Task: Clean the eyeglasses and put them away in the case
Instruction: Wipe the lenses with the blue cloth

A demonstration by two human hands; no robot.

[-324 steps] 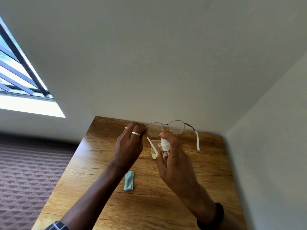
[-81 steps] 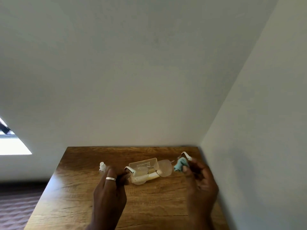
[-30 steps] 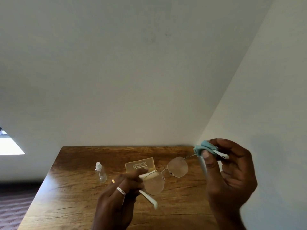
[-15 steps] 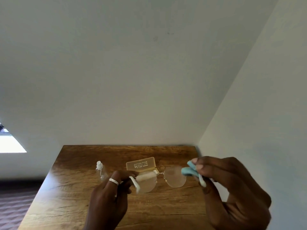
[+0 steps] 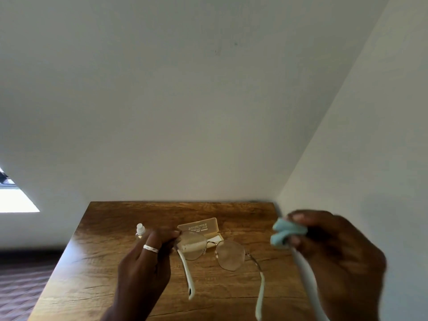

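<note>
1. Okay, head view: left hand [image 5: 148, 262] pinches the glasses [image 5: 215, 253] at the left hinge corner, thumb and fingertips closed on the frame just beside the left lens; a ring [image 5: 150, 248] sits on one finger.
2. Glasses are held above the worktop [image 5: 111, 269], temples unfolded and pointing toward the camera, white tips low in frame. Left temple hangs just right of the left hand; right temple runs down toward the bottom edge.
3. Right hand [image 5: 335, 258] is blurred, fingers curled tight around a bunched teal cloth [image 5: 286, 234]. Cloth is apart from the right lens, up and to the right of it. A pale streak runs down under the cloth along the hand; can't tell what it is.
4. Case [image 5: 201, 228] lies open on the worktop behind the glasses, pale yellow, lid raised with small print on it; partly seen through the left lens.
5. Bottle [image 5: 140, 230] stands upright on the worktop left of the case, white cap, just behind the left hand's knuckles.
6. Worktop is brown wood grain, pushed into a corner of two pale walls; bright window patch at far left.
</note>
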